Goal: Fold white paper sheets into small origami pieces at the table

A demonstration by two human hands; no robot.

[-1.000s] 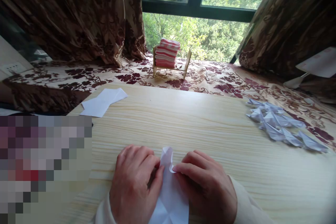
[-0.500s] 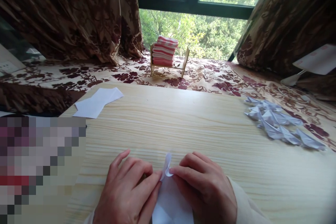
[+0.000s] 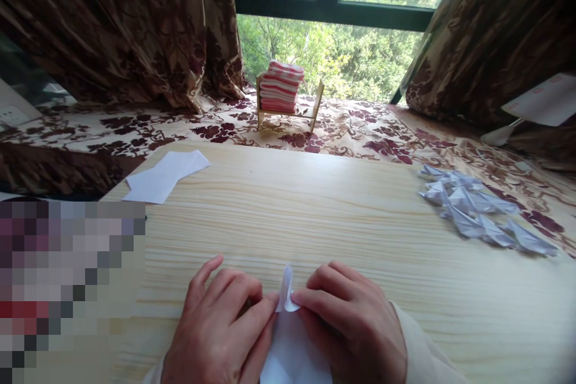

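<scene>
A white sheet of paper (image 3: 294,342) lies between my hands at the table's near edge, its far end folded and standing up in a small curled flap. My left hand (image 3: 225,318) pinches the left side of that fold between thumb and forefinger. On the other side, my right hand (image 3: 348,315) grips the fold's right edge with its fingertips. The lower part of the sheet runs out of the picture, and my palms hide its sides.
Flat white paper pieces (image 3: 164,177) lie at the table's far left. Several folded paper shapes (image 3: 477,207) are grouped at the right edge. Beyond the wooden table (image 3: 315,210), a small wooden rack (image 3: 317,105) holds folded striped cloths (image 3: 281,87). A blurred-out patch covers the lower left.
The curled flap at the paper's far end has opened a little wider and stands more upright. Both hands keep nearly the same place, still pinching the fold.
</scene>
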